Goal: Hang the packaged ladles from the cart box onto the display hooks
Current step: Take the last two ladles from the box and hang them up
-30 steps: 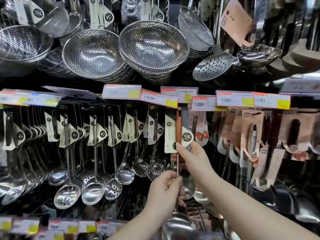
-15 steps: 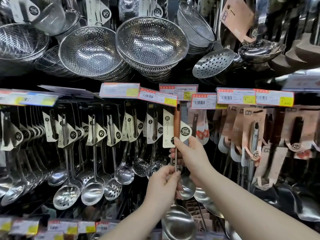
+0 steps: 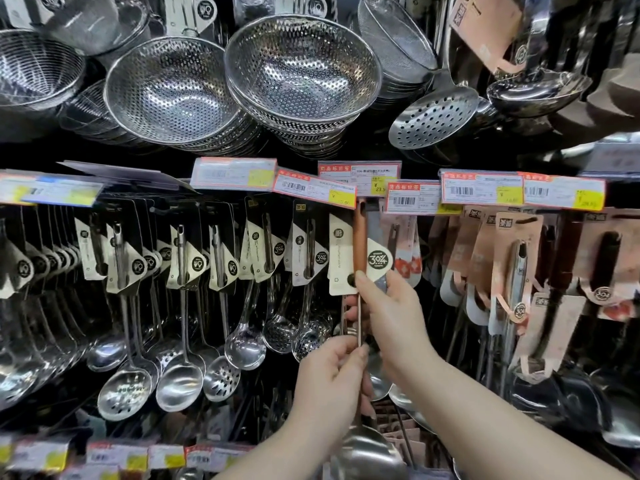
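The packaged ladle (image 3: 360, 244) is upright at mid-rack, under the price tags (image 3: 313, 188). Your left hand (image 3: 329, 386) grips its shaft; your right hand (image 3: 391, 317) pinches just below the card. Expect stiff, slick, bowl-heavy steel, so hold the shaft.

you're in a shop, kitchenware aisle. price tags (image 3: 481, 191) with barcodes and yellow price patches run along the rail edge above the hooks, and more price labels (image 3: 114, 457) line the bottom edge. packaged ladles (image 3: 180, 258) hang in rows, many of each kind, on branded cards. stacked colanders (image 3: 301, 64) and a skimmer (image 3: 433, 117) hang above.
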`<state>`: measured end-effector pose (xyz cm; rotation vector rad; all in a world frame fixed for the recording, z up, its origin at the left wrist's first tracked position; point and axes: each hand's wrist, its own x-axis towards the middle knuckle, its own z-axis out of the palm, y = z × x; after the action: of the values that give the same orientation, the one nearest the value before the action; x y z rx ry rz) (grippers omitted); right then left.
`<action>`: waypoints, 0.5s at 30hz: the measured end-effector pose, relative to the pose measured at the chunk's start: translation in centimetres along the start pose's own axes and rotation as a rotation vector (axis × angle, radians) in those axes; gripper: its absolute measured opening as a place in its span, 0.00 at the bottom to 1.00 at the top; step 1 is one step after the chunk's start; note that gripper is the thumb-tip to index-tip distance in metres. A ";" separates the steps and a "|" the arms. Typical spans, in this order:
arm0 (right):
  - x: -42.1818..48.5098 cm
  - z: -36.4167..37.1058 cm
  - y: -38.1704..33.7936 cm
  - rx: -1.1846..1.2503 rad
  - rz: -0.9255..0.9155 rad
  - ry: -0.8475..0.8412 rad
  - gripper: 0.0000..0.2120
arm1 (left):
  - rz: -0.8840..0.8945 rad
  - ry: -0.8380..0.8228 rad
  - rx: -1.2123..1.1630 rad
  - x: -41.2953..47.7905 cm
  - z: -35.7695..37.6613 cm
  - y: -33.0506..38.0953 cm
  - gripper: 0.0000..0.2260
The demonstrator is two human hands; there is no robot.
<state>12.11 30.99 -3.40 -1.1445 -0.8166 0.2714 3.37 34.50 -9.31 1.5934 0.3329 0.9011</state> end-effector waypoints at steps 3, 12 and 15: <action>0.9 -0.5 0.2 -0.002 0.022 0.044 0.07 | 0.005 -0.039 0.001 0.4 0.5 0.3 0.12; 3.3 -0.1 1.8 -0.092 0.121 -0.023 0.09 | -0.144 0.011 0.096 3.4 -0.4 -1.0 0.06; 4.7 -0.3 2.5 -0.076 0.186 -0.028 0.09 | -0.173 0.050 0.110 5.0 -0.6 -2.0 0.08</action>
<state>16.06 34.54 -3.67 -1.2932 -0.7508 0.4139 6.76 38.73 -9.39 1.6168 0.5549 0.8011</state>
